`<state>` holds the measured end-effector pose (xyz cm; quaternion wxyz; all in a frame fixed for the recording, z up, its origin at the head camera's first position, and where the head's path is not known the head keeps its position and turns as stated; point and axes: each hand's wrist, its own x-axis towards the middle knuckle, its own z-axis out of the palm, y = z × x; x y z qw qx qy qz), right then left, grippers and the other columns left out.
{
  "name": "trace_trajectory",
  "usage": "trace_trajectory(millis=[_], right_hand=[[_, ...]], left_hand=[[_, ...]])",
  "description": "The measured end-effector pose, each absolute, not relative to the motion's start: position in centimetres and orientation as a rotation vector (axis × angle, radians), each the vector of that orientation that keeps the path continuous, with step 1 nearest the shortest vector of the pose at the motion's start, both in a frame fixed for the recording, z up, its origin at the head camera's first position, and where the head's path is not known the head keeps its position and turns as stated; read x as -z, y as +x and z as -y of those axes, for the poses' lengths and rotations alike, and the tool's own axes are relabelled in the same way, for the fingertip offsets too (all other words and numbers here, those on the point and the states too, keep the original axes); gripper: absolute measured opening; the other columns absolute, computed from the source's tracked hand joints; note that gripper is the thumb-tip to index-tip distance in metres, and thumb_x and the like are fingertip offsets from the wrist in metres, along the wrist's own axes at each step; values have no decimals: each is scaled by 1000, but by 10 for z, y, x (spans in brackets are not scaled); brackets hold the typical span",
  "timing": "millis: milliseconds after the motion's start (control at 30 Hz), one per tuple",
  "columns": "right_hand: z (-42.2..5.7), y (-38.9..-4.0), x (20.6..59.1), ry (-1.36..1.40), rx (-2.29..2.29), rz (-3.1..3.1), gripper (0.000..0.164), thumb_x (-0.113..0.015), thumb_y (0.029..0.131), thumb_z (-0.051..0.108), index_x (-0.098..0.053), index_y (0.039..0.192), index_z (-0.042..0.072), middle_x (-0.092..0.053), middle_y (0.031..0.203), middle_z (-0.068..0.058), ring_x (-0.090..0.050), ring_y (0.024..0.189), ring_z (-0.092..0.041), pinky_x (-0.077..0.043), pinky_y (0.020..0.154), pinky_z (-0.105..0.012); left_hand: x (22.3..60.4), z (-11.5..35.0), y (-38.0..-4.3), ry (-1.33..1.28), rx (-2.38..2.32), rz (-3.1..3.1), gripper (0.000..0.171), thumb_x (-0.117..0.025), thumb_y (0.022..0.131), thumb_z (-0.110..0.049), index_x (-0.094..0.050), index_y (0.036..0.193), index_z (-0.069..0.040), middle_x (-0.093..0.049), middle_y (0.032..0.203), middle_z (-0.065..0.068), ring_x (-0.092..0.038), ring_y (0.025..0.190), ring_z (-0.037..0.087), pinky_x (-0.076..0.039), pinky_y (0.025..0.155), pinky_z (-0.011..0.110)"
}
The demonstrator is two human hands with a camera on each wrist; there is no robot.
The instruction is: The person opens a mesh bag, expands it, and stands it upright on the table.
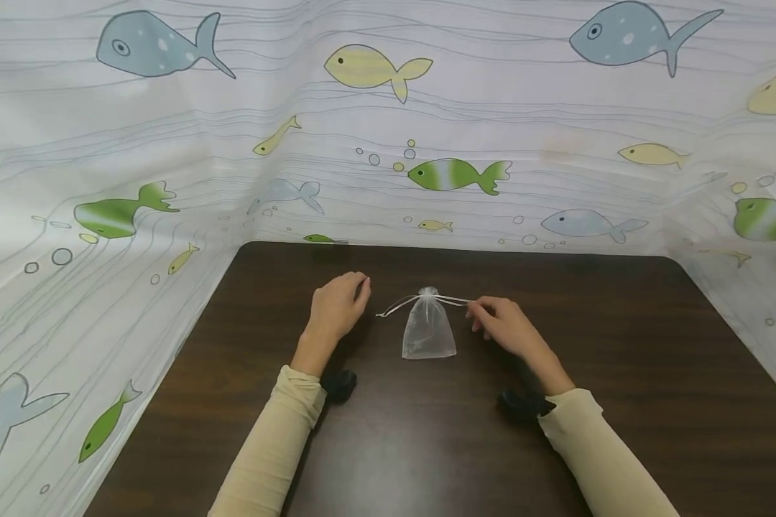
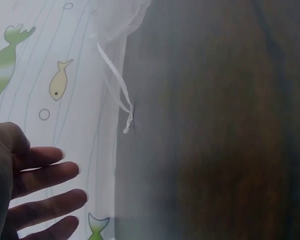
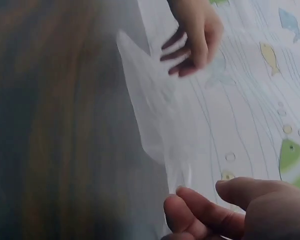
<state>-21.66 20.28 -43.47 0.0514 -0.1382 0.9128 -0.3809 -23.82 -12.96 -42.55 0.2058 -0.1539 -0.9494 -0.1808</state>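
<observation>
A small sheer white drawstring pouch lies on the dark table, its neck gathered and its wide end toward me. The left drawstring hangs loose from the neck and ends in a knot. My left hand is left of it, holding nothing, fingers relaxed and apart. The right drawstring runs nearly straight to my right hand, touching its fingertips. In the right wrist view, thumb and index finger stand apart beside the pouch; the drawstring's end is hidden by the fingers.
The brown wooden table has a white fish-patterned sheet around its back and sides. Black wrist devices sit below both hands, at the cuffs of cream sleeves.
</observation>
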Motion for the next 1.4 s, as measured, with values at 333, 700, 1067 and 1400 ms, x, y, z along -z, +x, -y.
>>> trace_trajectory(millis=[333, 700, 1067, 1400], right_hand=[[-176, -210, 441, -451, 1126, -2704, 35, -57, 107, 41, -75, 95, 14, -70, 81, -1, -56, 73, -16, -44, 70, -33], [-170, -208, 444, -505, 1122, -2696, 27, -59, 107, 32, -78, 102, 13, -71, 76, 3, -61, 76, -12, -48, 76, -32], [-159, -202, 438, -450, 1101, -2681, 40, -58, 106, 44, -76, 86, 15, -72, 76, 2, -55, 69, -15, -43, 67, -31], [-156, -200, 441, -469, 1142, -2677, 24, -64, 105, 29, -78, 94, 12, -71, 72, 0, -52, 65, -13, -40, 64, -28]], left_hand=[[425, 122, -237, -448, 511, 2701, 24, -55, 106, -21, -76, 102, -11, -77, 91, 6, -73, 75, 26, -56, 57, 44], [431, 110, -231, -505, 541, 2791, 22, -57, 107, -23, -75, 99, -13, -71, 80, 1, -61, 63, 18, -42, 51, 33], [427, 98, -226, -585, 612, 3008, 24, -55, 108, -30, -73, 103, -14, -65, 75, -2, -55, 64, 14, -40, 58, 31], [425, 100, -225, -588, 672, 3031, 25, -55, 109, -31, -71, 100, -14, -64, 77, 0, -56, 66, 16, -42, 60, 34]])
